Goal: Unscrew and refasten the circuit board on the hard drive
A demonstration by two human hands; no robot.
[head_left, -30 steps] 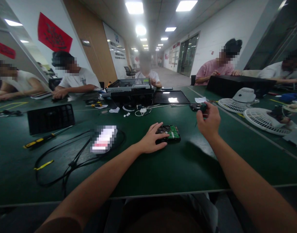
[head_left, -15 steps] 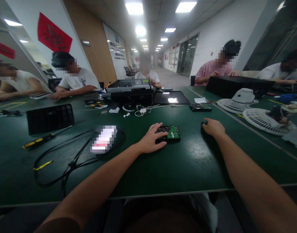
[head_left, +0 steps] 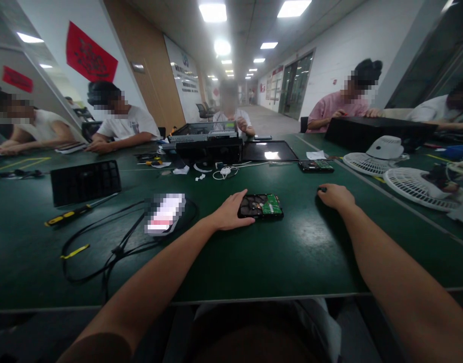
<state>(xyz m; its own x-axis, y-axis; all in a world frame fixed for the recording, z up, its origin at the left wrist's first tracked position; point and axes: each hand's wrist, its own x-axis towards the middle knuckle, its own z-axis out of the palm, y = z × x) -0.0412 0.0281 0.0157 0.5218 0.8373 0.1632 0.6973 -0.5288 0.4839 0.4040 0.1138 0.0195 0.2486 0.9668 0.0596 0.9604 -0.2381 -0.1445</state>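
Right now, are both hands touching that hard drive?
No, only the left hand touches the hard drive; the right hand is apart from it, farther right.

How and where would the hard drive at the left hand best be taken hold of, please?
Probably by its near and far long edges, coming from the left, where the left hand spans that end. The hard drive lies flat, its green circuit board facing up toward the right end, so an edge grip should keep the fingers off the board.
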